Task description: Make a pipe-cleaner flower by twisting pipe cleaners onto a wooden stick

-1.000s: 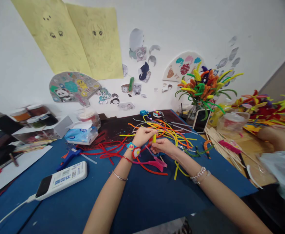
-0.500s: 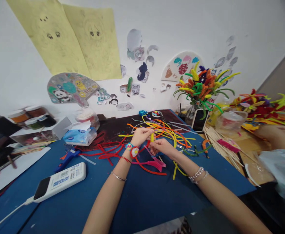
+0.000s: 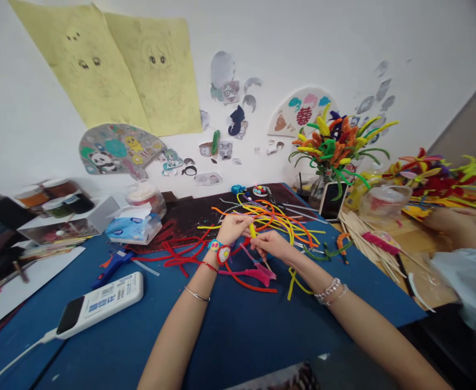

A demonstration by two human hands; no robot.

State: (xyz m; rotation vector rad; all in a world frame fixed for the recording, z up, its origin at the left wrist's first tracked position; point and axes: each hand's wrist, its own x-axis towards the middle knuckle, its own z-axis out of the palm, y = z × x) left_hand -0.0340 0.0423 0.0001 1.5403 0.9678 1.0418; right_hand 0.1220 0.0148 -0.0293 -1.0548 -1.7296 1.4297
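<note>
Fingers of my left hand (image 3: 233, 228) and right hand (image 3: 271, 244) close on a short yellow piece (image 3: 252, 231) above the tabletop (image 3: 238, 336), the left pinching near its upper end, the right near its lower. Plush-looking and narrow, it is likely nearly weightless, soft outside, perhaps with a bendable wire core, and unlikely to slip. A light pinch at the two ends should suit it best; squeezing the middle could flatten the pile. A thin pale stick (image 3: 268, 266) shows below my right hand; whether I grip it too, I cannot tell.

Just beneath lies a glossy-looking pink piece (image 3: 262, 275), its exact shape unclear. Around it spread fuzzy stems: a springy tangle of yellow and orange stems (image 3: 291, 230) beyond my hands, and looping red stems (image 3: 177, 259) to the left. Farther left rest a hard blue glue gun (image 3: 111, 268), a smooth white power bank (image 3: 102, 303) and a crinkled soft tissue pack (image 3: 134, 227). To the right, straight wooden sticks (image 3: 368, 238) lie loosely bundled near an upright phone (image 3: 333, 199), below a bristling bouquet (image 3: 335, 141) of fuzzy petals.
</note>
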